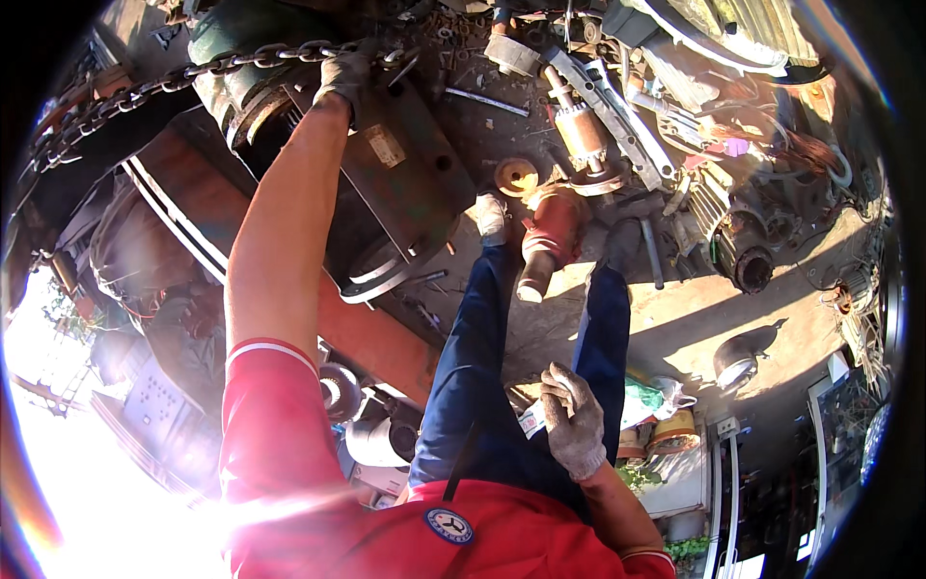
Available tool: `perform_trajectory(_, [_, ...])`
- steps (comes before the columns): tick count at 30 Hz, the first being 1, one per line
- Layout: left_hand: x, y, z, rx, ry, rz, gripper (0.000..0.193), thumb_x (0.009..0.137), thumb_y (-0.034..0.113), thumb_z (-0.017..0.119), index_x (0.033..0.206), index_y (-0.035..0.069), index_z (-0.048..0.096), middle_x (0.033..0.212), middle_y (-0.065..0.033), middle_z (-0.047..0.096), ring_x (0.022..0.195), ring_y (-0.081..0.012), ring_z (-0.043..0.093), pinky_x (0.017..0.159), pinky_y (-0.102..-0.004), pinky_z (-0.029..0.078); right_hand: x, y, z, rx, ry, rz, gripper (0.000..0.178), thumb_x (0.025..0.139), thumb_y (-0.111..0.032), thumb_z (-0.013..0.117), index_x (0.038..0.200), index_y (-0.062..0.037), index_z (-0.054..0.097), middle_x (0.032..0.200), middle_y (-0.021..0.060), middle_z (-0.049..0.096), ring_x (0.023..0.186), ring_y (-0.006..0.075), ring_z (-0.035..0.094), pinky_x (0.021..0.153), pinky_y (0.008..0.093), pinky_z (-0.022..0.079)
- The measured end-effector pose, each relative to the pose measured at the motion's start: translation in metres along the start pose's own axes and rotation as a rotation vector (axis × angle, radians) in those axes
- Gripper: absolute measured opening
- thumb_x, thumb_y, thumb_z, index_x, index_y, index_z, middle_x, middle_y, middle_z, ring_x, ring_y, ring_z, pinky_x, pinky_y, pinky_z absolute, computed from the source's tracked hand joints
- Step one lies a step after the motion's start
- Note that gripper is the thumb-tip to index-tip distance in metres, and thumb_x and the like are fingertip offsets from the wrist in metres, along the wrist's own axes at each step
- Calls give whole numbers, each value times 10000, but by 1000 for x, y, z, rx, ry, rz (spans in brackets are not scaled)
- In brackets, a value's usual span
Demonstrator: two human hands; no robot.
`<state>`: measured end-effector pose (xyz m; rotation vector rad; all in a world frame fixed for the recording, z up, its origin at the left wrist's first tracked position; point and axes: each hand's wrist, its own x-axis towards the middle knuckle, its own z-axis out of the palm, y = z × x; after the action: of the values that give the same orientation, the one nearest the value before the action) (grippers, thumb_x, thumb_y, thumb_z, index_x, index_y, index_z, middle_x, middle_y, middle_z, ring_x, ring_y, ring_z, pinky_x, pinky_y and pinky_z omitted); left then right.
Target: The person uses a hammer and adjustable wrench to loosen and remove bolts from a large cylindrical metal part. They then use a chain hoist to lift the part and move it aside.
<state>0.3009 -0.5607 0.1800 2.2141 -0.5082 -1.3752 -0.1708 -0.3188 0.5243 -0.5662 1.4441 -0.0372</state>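
My left arm stretches forward, and the gloved left hand (pixel 344 77) is closed at the end of a heavy steel chain (pixel 227 66), above a dark metal machine housing (pixel 410 159). Its fingertips are partly hidden in shadow. The chain runs taut off to the left, past a green rounded casing (pixel 231 34). My right hand (pixel 576 425), in a dirty knitted glove, hovers in front of my body by my right thigh. Its fingers are curled in, with a small pale thing between them that is too small to name.
Between my feet stands a red cylindrical part with a shaft (pixel 555 227). A motor armature (pixel 581 135), a hammer (pixel 652 253), long metal bars (pixel 612 116) and scrap lie ahead to the right. An orange-red beam (pixel 381 343) crosses left of my legs. Strong sunlight washes out the lower left.
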Motion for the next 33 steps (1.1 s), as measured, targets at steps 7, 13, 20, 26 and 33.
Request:
perform_trajectory(7, [3,0,25,-99,-81,-27,303,963,345,636,1152,112,679,1063,-60,708,964,-183,659,853,-329,518,14,24,-1,-158,8,-88,396,983,-29,651,1355,74,565,1236,166,697,1108,189,698,980,296,546])
perform_trajectory(13, [21,-34,30,-39,-32,23,399,949,393,672,1181,69,679,1129,-79,704,940,-190,661,814,-342,533,22,36,4,-183,40,-91,388,987,-47,657,1346,72,573,1239,155,700,1117,180,692,981,293,542])
perform_trajectory(20, [31,-67,37,14,-101,2,458,932,397,703,1216,39,671,1150,-76,703,964,-193,665,855,-362,535,25,38,9,-222,83,-74,374,986,-49,657,1337,55,580,1214,151,703,1085,187,699,931,297,561])
perform_trajectory(26, [3,-41,55,608,35,252,465,945,439,642,1239,83,694,1161,-134,732,1068,-322,679,912,-423,527,10,45,2,-242,123,-12,363,981,-50,629,1333,33,594,1157,152,709,1040,193,706,899,314,571])
perform_trajectory(33, [18,-63,20,861,-68,483,525,920,501,655,1237,88,723,1207,-147,737,1140,-338,673,971,-415,511,3,49,-9,-337,140,-49,362,969,-52,615,1321,29,604,1117,172,720,1030,226,717,893,341,566])
